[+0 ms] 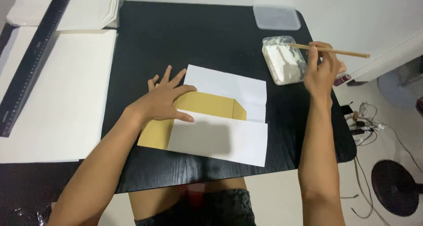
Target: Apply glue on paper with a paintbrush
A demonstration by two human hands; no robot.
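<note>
Our left hand [164, 100] lies flat near the desk's middle, palm down, fingers spread, forearm running back toward the near-left edge. Our right hand [321, 69] is raised by the right edge, fingers pinched closed, forearm nearly straight.

The table [198, 36] is dark wood with a grainy, matt top, the folded sheet [220, 140] is smooth white paper over brown card [211, 105], the tub [284, 61] is clear plastic, and the stick [339, 52] is bare wood.
</note>
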